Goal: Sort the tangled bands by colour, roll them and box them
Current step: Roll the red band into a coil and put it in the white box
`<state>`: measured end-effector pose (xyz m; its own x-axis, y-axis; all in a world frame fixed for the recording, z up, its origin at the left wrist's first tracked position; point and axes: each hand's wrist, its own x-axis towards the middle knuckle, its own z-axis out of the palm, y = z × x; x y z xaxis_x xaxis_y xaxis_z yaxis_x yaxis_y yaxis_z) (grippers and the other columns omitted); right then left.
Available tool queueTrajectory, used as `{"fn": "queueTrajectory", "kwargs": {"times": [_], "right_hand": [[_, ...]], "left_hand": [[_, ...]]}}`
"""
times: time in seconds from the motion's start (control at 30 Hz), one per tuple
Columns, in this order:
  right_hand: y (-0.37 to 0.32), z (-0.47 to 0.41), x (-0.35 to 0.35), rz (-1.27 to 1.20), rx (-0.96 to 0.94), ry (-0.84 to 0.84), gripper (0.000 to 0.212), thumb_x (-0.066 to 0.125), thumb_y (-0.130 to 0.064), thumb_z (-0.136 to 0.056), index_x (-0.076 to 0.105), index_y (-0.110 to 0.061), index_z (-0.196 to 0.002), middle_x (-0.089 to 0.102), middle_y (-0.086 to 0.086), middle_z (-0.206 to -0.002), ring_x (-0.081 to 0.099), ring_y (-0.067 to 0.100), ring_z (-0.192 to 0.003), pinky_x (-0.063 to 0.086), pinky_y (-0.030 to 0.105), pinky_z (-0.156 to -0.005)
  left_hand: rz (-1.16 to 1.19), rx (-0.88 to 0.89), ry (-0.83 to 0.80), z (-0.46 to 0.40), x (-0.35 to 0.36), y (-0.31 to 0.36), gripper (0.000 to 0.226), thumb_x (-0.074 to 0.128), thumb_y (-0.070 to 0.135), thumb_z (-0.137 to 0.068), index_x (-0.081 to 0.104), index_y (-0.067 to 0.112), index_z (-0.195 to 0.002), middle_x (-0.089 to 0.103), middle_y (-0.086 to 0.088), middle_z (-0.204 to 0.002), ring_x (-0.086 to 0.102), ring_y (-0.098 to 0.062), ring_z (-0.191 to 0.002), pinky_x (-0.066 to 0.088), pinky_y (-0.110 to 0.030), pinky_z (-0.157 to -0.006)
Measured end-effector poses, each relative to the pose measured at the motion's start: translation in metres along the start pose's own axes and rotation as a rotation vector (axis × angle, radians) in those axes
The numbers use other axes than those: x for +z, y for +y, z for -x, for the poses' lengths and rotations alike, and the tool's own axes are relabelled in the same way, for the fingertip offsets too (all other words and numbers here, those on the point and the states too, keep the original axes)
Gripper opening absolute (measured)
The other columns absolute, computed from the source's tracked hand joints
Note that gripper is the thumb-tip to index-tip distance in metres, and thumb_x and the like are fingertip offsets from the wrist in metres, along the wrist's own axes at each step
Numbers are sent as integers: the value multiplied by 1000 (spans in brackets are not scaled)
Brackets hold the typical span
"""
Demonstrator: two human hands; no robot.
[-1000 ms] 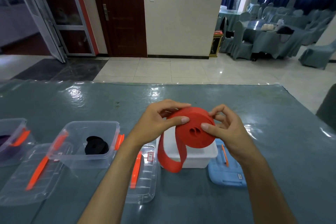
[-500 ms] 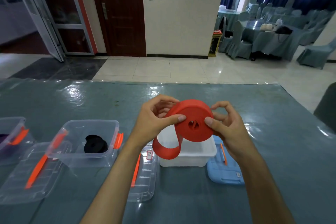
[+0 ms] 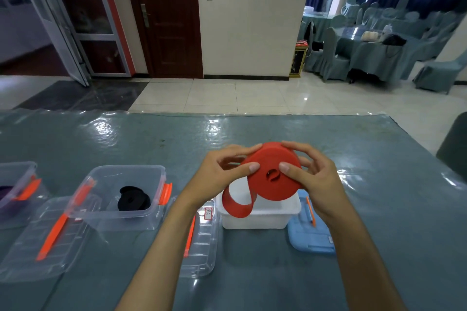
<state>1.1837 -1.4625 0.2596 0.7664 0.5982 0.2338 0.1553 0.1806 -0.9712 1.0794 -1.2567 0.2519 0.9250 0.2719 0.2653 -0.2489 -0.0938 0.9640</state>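
red band roll (image 3: 274, 179) thick, tightly wound; loose tail looped; core apparently hollow

Purple box (image 3: 17, 184) cut by left edge

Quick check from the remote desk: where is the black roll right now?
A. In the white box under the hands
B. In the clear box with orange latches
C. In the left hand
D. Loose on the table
B: the black roll lies inside the clear box with orange latches, left of the hands, while both hands hold the red roll above the white box.
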Motion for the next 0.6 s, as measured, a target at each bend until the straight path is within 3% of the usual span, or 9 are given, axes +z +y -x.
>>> {"fn": "queueTrajectory", "kwargs": {"times": [0.07,0.17,0.23,0.33,0.43,0.53,0.6], "right_hand": [[3,2,-1,-11,-2,37,52,94,-39,-69,73,-31,-116,80,10,-110,79,34,-95,66,44,-76],[7,4,-2,22,65,-20,62,100,-52,-61,60,-29,-103,79,14,-105,79,38,-90,66,50,-74],[9,6,-3,36,98,-60,67,99,-52,-63,60,-32,-113,79,17,-104,78,39,-92,66,55,-77],[10,10,-3,29,33,-19,72,96,-48,-69,66,-37,-133,80,12,-108,79,33,-96,66,46,-79],[15,19,-2,-8,18,30,58,96,-45,-70,72,-34,-122,81,10,-108,79,30,-95,66,39,-76],[19,25,-3,-23,117,-40,56,96,-37,-68,60,-34,-111,80,12,-99,79,26,-82,60,26,-60],[20,29,-7,-8,144,-67,58,95,-35,-71,58,-38,-115,80,6,-88,76,15,-70,53,17,-51]], "left_hand": [[22,-21,-12,4,-2,0,42,83,19,-87,76,15,-129,78,-8,-120,74,-27,-114,58,-40,-102],[20,38,104,8,5,1,33,92,21,-78,81,21,-109,81,0,-107,77,-16,-100,59,-25,-88],[45,41,146,11,10,-2,30,93,26,-75,80,21,-102,81,-1,-105,78,-16,-97,59,-23,-84],[117,-50,81,18,12,-10,34,89,32,-79,81,23,-111,81,-4,-112,77,-22,-105,59,-26,-89],[127,-74,14,24,11,-15,40,87,29,-83,79,28,-122,80,-3,-116,76,-21,-109,58,-26,-92],[79,-37,99,25,14,-18,40,94,33,-76,81,29,-114,81,1,-112,78,-17,-102,58,-23,-87],[94,-45,152,27,19,-22,42,97,37,-72,78,28,-108,79,2,-117,79,-22,-98,61,-26,-84]]}}
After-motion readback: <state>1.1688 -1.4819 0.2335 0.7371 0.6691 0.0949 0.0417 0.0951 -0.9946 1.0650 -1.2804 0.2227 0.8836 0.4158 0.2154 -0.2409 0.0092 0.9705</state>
